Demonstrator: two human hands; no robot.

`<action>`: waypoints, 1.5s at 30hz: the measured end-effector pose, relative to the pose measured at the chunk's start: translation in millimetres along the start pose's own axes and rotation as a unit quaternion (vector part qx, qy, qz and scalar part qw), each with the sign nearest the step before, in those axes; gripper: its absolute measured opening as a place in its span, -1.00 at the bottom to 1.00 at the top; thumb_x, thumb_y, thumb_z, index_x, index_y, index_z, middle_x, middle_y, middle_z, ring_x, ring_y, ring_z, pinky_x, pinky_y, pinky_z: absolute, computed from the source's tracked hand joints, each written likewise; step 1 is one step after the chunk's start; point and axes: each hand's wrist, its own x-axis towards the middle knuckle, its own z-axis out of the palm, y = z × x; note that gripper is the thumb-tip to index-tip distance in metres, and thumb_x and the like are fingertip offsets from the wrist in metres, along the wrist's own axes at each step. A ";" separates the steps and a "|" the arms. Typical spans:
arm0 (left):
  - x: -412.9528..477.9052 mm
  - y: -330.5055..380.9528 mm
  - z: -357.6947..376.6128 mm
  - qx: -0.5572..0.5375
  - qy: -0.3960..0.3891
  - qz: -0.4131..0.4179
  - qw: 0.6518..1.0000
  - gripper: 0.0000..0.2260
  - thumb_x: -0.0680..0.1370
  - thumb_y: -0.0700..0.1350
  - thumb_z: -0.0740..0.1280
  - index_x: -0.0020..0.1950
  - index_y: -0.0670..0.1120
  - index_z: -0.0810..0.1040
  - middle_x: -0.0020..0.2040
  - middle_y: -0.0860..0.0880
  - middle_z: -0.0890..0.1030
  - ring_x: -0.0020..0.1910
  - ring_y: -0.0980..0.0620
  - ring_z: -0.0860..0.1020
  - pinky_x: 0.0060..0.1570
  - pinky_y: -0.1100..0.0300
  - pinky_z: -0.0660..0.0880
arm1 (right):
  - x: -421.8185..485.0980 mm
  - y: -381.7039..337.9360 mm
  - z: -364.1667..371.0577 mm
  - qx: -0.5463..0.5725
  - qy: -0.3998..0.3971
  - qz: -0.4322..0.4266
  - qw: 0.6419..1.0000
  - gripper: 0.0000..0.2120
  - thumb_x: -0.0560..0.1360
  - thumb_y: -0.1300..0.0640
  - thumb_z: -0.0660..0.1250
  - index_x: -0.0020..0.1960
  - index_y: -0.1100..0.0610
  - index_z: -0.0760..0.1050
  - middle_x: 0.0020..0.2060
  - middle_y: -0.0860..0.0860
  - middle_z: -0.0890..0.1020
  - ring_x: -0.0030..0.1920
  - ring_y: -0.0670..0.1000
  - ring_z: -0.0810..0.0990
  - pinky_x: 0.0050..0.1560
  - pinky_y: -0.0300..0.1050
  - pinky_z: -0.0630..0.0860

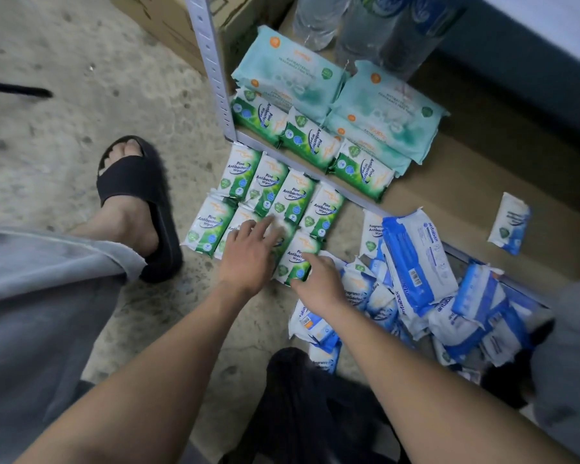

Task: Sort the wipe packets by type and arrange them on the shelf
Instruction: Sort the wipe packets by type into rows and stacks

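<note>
Eight or so green wipe packets (297, 195) laid flat in two tidy rows on the concrete floor (81, 78), middle of the frame, just in front of the shelf's metal edge. Left hand (248, 256) spread flat over the near row, fingers straight and relaxed, pressing on the packets and gripping nothing. Right hand (318, 283) just beside it, fingers over the near end of the last green packet (297, 256) and thumb at its edge; pinching or only touching, impossible to tell.

Up on the low shelf (466, 182), three more green packets (310, 142) in a slanting row, touching larger teal packs (382, 105) stacked behind them. Clear water bottles (318, 18) behind those, at the top of the frame. One small blue-and-white packet (509, 226) alone on the brown shelf board, right of centre.

Lower right, a loose heap of blue-and-white packets (416, 256), overlapping at all angles. Grey shelf post (211, 61) rising at upper centre, a cardboard box (161, 18) behind it. Left of centre, a foot in a black sandal (138, 182).
</note>
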 end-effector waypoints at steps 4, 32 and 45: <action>10.4 -1.1 -2.4 0.033 -0.078 0.024 0.996 -0.41 0.56 -0.04 0.29 0.58 0.07 0.20 0.63 0.04 0.13 0.51 -0.17 0.21 0.43 -0.11 0.21 | 1.3 3.1 0.4 -0.009 -0.018 -0.004 1.000 -0.35 0.54 0.07 0.36 0.58 0.05 0.22 0.51 0.07 0.26 0.50 0.10 0.28 0.48 0.00 0.27; 7.5 131.1 -53.2 0.047 -0.150 0.064 0.985 -0.45 0.63 0.07 0.25 0.59 0.04 0.20 0.62 -0.01 0.17 0.56 -0.15 0.17 0.48 -0.09 0.20 | -95.1 106.4 -97.0 0.116 0.132 0.023 0.984 -0.54 0.56 0.09 0.32 0.45 0.05 0.39 0.39 0.00 0.46 0.14 0.10 0.59 0.11 -0.08 0.52; -5.2 251.7 -38.8 -0.097 -0.151 0.037 0.983 -0.42 0.56 0.06 0.40 0.53 -0.06 0.35 0.48 -0.09 0.43 0.40 -0.10 0.43 0.33 0.10 0.40 | -153.2 274.5 -128.9 0.177 0.229 0.128 0.948 -0.57 0.47 0.09 0.40 0.33 0.07 0.51 0.22 0.01 0.60 0.21 0.07 0.57 0.15 -0.12 0.47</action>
